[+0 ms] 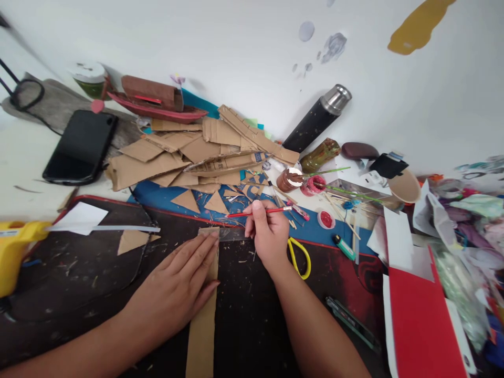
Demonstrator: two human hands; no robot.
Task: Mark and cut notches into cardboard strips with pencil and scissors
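1. Brown cardboard strip, lengthwise on the dark mat. Likely light and fairly stiff, dry to the grip, apt to crease if bent. Best held by both long edges at the bare near length.
2. Left hand: laid flat over the strip's far part, fingers together, thumb apart; nothing pinched.
3. Red pencil, slim, rigid, presumably light; its point might snap under load. Best held on the shaft near the point.
4. Right hand: thumb and fingers closed on the pencil shaft.
5. Clear flat strip, possibly a ruler, beside the cardboard's far end; probably smooth, liable to slide.
6. Yellow scissor handle, right of the right hand.
7. Cardboard offcuts, piled beyond both hands.
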